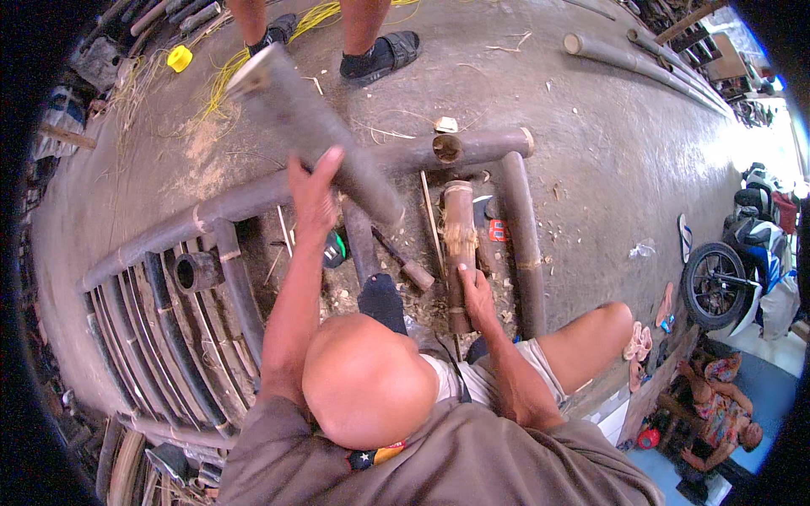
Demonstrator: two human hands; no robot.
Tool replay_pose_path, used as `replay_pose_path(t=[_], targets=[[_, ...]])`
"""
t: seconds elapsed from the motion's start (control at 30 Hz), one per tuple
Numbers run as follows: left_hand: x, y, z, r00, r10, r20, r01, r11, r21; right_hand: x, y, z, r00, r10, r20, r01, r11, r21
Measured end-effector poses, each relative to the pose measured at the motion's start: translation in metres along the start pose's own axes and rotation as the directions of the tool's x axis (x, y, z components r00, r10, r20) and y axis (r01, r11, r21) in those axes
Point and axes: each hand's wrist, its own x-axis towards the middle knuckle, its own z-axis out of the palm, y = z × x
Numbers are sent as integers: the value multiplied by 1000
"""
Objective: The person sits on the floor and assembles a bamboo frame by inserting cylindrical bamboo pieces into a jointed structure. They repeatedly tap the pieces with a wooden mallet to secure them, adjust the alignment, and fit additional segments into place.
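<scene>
My left hand [315,198] grips a thick dark bamboo tube [308,126], raised at a slant and smeared by motion. Its far end shows a pale cut face. The fingers of my right hand [477,295] are wrapped round the lower part of a shorter bamboo piece [458,202], frayed and splintered about its middle. Both are over a dark bamboo frame [245,201], whose top rail has a round hole [447,149] near its right end. Between my legs lie a green-and-black tape measure [335,249] and a tool with a wooden handle [416,275].
Another person's sandalled foot [380,59] stands beyond the frame. Yellow cord [221,84] and a yellow reel [179,58] lie at far left. Long bamboo poles [624,63] rest at far right. A motorbike wheel [719,285] and a seated person [717,413] are at right.
</scene>
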Motion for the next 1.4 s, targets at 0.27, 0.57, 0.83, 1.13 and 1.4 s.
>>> replay_pose_path(t=[0.27, 0.57, 0.83, 1.13, 1.4], targets=[[38, -7, 144, 887, 252, 387, -336, 927, 165, -52, -30, -27, 963, 112, 244, -237, 781, 577], [52, -46, 172, 791, 228, 567, -415, 882, 223, -50, -42, -44, 995, -11, 101, -57, 758, 650], [46, -55, 176, 777, 161, 608, -442, 828, 345, -39, -113, -107, 942, -285, -179, 321, 919, 227], [45, -66, 182, 747, 171, 642, -458, 832, 312, -56, -278, -200, 423, -798, -430, 762, 569, -308], [44, -63, 176, 741, 177, 647, -457, 839, 294, -69, -303, -222, 322, -904, -282, 900, 384, -203]])
